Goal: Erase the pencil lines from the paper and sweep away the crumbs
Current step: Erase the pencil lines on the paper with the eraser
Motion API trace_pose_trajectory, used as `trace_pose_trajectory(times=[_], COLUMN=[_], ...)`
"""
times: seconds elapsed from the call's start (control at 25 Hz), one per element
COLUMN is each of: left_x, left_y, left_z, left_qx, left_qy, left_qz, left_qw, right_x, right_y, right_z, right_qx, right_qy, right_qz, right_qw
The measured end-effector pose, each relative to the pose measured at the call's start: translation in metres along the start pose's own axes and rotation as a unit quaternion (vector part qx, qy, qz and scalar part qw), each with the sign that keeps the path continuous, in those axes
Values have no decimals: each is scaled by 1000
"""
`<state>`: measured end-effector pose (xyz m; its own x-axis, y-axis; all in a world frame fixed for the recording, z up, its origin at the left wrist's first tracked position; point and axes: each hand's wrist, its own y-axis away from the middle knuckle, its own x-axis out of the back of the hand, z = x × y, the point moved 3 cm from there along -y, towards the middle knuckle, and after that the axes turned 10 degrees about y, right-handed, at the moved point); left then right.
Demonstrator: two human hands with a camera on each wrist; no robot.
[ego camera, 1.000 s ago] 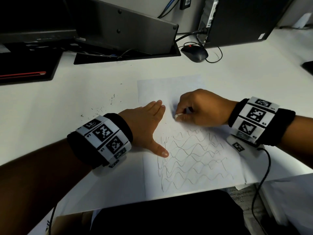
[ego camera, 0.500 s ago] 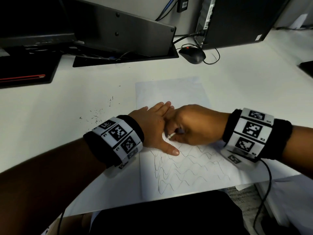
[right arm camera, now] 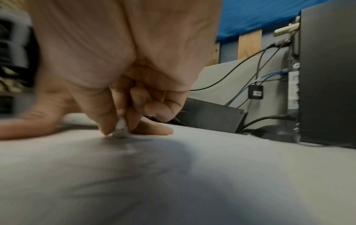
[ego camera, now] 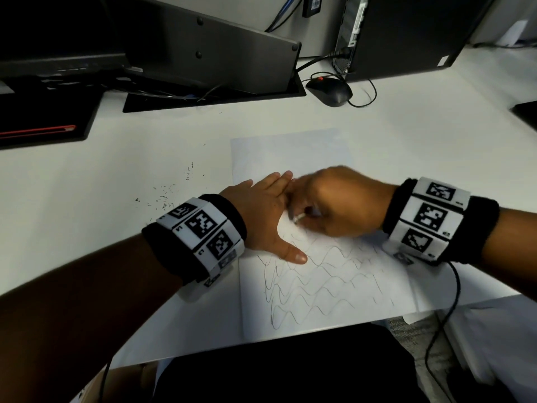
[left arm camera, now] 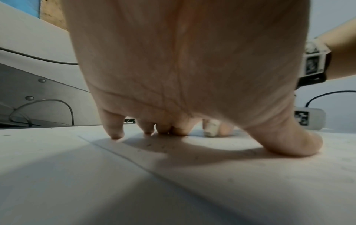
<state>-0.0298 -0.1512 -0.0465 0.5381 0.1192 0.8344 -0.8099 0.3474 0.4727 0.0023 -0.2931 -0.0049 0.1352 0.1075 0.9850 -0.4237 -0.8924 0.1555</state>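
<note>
A white sheet of paper point(ego camera: 325, 295) lies on the desk, its lower half covered in wavy pencil lines point(ego camera: 316, 283); the upper half looks blank. My left hand point(ego camera: 267, 216) lies flat on the sheet's left edge, fingers straight and thumb spread, pressing it down point(left arm camera: 212, 134). My right hand point(ego camera: 334, 207) pinches a small white eraser point(ego camera: 297, 219) between thumb and fingers, its tip on the paper just right of my left hand. In the right wrist view the eraser point(right arm camera: 121, 129) shows a grey, dirty tip touching the sheet point(right arm camera: 173, 175).
Dark eraser crumbs point(ego camera: 165, 196) are scattered on the white desk point(ego camera: 116, 175) left of the paper. A black mouse point(ego camera: 329, 90) with cable, a computer tower point(ego camera: 406, 33) and a grey monitor base point(ego camera: 209, 50) stand at the back. The desk's front edge runs just below the sheet.
My right hand with the eraser has moved left and down the sheet, up against my left hand, and is blurred with rubbing. The left hand has slid slightly toward me on the paper.
</note>
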Motion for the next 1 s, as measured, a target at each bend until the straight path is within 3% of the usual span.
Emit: trace_pose_trajectory(times=[0.08, 0.24, 0.4, 0.52, 0.68, 0.84, 1.0], left_x=[0, 0, 0, 1, 0, 1, 1], left_y=[2, 1, 2, 2, 2, 2, 3], left_z=[1, 1, 1, 2, 1, 2, 1], left_qx=[7, 4, 6, 7, 4, 6, 10], left_qy=[-4, -7, -11, -13, -9, -17, -5], left_qz=[-8, 2, -6, 2, -4, 2, -6], left_qw=[1000, 1000, 1000, 1000, 1000, 1000, 1000], right_x=[-4, 7, -1, 10, 2, 7, 1], right_y=[4, 1, 7, 4, 10, 8, 10], right_z=[-10, 10, -7, 9, -8, 7, -6], right_qx=[31, -37, 24, -29, 32, -27, 10], right_qy=[-21, 6, -9, 20, 9, 5, -13], right_qz=[-36, 4, -31, -3, -25, -3, -25], right_qw=[999, 999, 999, 999, 999, 1000, 1000])
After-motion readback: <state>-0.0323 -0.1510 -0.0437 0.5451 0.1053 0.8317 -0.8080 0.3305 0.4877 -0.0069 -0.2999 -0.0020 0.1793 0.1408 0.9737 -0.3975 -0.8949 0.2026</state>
